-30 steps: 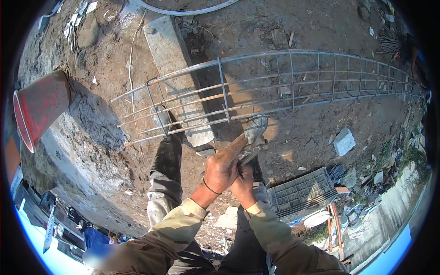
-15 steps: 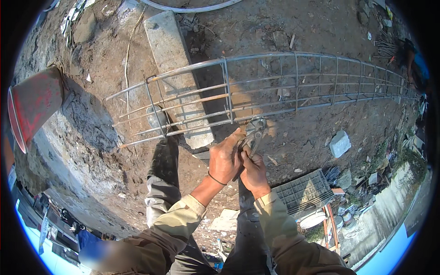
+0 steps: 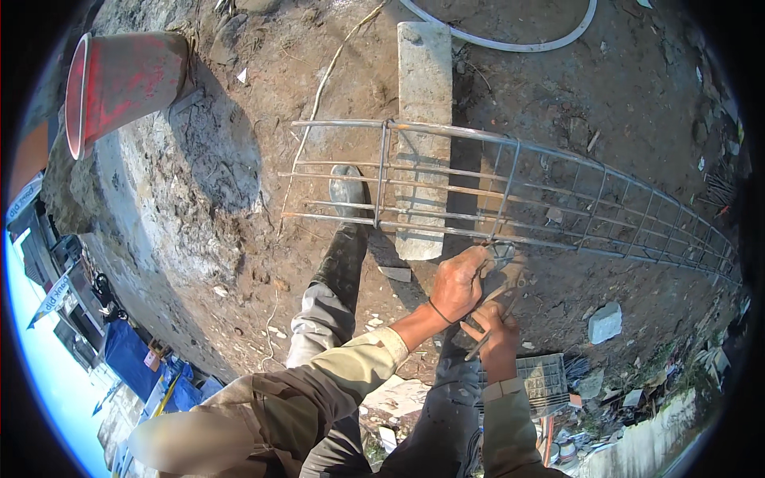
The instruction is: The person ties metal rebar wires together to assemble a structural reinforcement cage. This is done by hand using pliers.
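Note:
A long steel rebar cage (image 3: 510, 179) of rods tied with square stirrups lies across the ground in front of me. My left hand (image 3: 460, 283) is closed in a pinch beside its near bottom rod, close to a stirrup; what the fingers hold is too small to make out. Just below and to the right, my right hand (image 3: 496, 338) grips a pair of pincers (image 3: 508, 285) by the handles, which look spread apart. The pincers' head is blurred and lies near my left fingertips, under the near rod.
A concrete beam (image 3: 425, 80) lies under the cage's left part, beside my boot (image 3: 348, 193). A red-stained bucket (image 3: 131, 92) lies tipped at the left. A pale hoop (image 3: 526, 46) is at the top; a white block (image 3: 606, 322) and a grid crate (image 3: 540, 376) are at the right.
The view has shifted, so the cage and beam appear turned and farther right. My hands have come apart slightly; the right one has lowered with the pincers, and their handles have opened wider.

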A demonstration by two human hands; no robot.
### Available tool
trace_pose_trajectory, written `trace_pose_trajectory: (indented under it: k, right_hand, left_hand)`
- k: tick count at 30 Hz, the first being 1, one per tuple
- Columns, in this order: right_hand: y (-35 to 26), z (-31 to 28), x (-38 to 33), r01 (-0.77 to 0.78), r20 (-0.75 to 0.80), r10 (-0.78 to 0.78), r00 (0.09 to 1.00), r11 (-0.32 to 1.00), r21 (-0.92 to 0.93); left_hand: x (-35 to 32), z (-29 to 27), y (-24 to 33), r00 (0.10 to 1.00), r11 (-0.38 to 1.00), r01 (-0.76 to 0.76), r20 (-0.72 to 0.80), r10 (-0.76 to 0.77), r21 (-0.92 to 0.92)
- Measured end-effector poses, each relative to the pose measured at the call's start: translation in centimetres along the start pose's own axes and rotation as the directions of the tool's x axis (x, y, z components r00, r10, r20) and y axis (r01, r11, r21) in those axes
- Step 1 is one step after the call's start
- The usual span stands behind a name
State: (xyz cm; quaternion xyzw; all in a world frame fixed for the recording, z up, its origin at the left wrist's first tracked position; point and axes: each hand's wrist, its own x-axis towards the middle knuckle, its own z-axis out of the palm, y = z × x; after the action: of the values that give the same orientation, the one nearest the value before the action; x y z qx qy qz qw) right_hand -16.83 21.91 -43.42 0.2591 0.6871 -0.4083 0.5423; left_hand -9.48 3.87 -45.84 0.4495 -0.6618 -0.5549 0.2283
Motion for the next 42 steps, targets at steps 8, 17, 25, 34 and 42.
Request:
trace_pose_trajectory:
  k: [8,17,25,34,42]
  right_hand:
    - [-6.4,-2.5,0.5,0.108,0.359,-0.377,0.854,0.802,0.587]
    - [-21.0,0.2,3.8,0.546,0.248,-0.527,0.813,0.838,-0.008]
    - [-16.4,-0.3,-9.1,0.565,0.335,-0.596,0.73,0.25,-0.787]
    - [-12.0,1.6,-2.8,0.614,0.313,-0.729,0.608,0.182,-0.768]
    - [-13.3,-0.3,2.9,0.427,-0.258,-0.725,0.638,0.613,-0.665]
  left_hand:
    - [3.7,-2.5,-0.2,0.894,0.82,0.444,0.233,-0.382,-0.361]
    - [4.5,-3.0,-1.2,0.934,0.817,0.343,0.076,-0.349,-0.464]
    - [4.0,-0.2,3.7,0.957,0.734,0.272,0.253,-0.139,-0.622]
    - [-1.5,3.8,6.4,0.721,0.53,0.677,0.601,-0.343,-0.51]
    - [2.3,1.1,4.3,0.831,0.558,0.541,0.301,-0.467,-0.629]
